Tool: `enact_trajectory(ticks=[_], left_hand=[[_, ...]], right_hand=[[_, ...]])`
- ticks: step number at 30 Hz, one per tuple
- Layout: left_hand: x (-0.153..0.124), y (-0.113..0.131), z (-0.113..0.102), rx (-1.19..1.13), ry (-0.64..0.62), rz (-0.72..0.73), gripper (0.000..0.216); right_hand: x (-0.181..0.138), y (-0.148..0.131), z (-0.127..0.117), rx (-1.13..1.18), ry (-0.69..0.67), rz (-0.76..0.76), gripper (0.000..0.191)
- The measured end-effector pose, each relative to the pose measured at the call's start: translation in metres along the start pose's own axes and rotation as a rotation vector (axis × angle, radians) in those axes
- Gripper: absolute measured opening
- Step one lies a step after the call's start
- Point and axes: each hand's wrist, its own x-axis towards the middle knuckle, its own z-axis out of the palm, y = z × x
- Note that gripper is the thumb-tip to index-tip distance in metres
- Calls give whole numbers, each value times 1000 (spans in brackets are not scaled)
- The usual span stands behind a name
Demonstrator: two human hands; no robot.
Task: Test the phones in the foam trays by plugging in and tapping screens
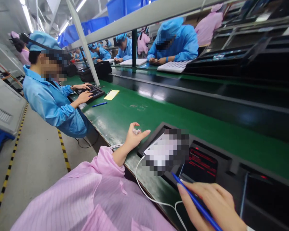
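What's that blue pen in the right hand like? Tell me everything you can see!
The blue pen is long, slim and smooth, and looks like plastic. It sits slanted in the right hand's grip, with its narrow tip sticking out past the fingers toward the dark tray. The tip is near the phone with red writing, but I can't tell whether it touches anything. The pen's back end runs out of the picture.

Long green-topped bench [122, 117] with pale scuffs [142, 108], black foam tray [234, 165] at near right, white cable [135, 175] looping at the near side, blue pen [99, 104] and yellow paper [112, 95] farther left, dark tray [96, 92] just beside the paper, black bin [94, 72] at far left
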Motion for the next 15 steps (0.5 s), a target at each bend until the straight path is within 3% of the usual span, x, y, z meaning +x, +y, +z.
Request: enact_trajectory(ticks=[2,5,9,12,15], left_hand=[[-1,2,-2,11,15,19,58],[-7,8,-9,129,-32,87,50],[-23,17,-21,450,-178,281,65],[-35,23,-28,647,-298,357,65],[-44,28,-36,777,-383,395,64]], right_hand=[[4,-1,11,-15,2,9,6],[12,-2,29,-69,-115,-19,15],[33,-4,54,-185,-382,-47,18],[45,-4,65,-212,-572,-37,28],[43,-1,67,-231,-611,-3,35]])
